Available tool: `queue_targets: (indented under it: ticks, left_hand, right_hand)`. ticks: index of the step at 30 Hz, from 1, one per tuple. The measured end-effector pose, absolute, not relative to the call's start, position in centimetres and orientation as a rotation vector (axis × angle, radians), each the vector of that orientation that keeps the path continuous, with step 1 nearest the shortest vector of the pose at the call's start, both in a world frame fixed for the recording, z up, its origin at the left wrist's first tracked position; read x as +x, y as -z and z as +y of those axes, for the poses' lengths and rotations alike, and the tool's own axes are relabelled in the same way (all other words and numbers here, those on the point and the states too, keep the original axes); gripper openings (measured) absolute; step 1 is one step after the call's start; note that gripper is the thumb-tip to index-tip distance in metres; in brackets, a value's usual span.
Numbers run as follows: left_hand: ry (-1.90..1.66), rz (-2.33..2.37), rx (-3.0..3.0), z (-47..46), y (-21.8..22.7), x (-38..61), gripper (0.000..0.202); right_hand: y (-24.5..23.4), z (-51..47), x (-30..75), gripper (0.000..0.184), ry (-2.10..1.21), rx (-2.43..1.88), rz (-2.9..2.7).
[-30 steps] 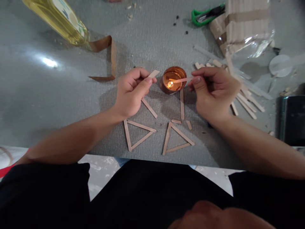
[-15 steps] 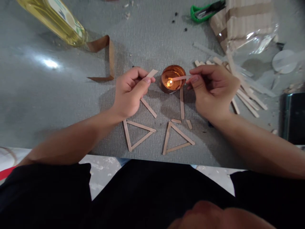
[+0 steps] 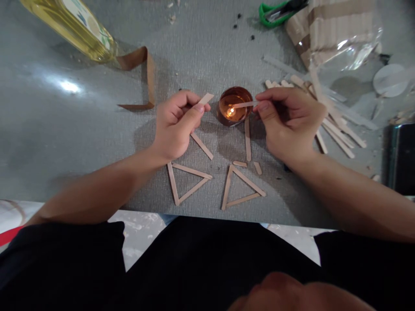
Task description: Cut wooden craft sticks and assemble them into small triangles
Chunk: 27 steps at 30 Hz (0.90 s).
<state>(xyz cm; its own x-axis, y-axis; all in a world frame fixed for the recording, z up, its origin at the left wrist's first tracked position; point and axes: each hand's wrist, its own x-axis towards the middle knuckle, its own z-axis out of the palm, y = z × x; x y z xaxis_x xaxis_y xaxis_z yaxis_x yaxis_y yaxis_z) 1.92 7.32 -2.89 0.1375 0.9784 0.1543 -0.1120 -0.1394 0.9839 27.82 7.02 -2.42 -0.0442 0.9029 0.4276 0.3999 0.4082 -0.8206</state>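
Note:
My left hand [image 3: 178,123] pinches a wooden craft stick [image 3: 206,99] whose exposed end is cut at a slant. Between the thumb and fingers of my right hand [image 3: 287,119] is a thin translucent glue stick [image 3: 244,104]. Its tip reaches over the small flame inside an amber glass candle holder [image 3: 235,123], which stands between my hands. On the table below lie a left triangle [image 3: 191,172] and a right triangle [image 3: 228,188] made of craft sticks. A loose craft stick [image 3: 202,147] extends from beneath my left hand, and another stick [image 3: 247,140] lies below the candle.
Beyond my right hand are a pile of craft sticks [image 3: 339,138], a plastic-wrapped pack of sticks [image 3: 340,34] and a green cutter [image 3: 274,15]. At upper left are a bottle of yellow liquid [image 3: 74,32] and a bent brown strip [image 3: 150,80]. A dark device [image 3: 402,160] sits far right.
My right hand and the glue stick have shifted very slightly left over the candle. The flame's glow looks a little dimmer. My left hand keeps its hold on the craft stick.

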Motion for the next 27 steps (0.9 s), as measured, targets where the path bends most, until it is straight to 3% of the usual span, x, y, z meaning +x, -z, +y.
queue_targets:
  ticks: [27]
  left_hand:
    - [-1.234,0.95,1.358,7.4,3.31,1.8,0.034]
  right_hand:
    - [2.81,7.05,28.05,0.017,-0.615,-1.18,-1.638]
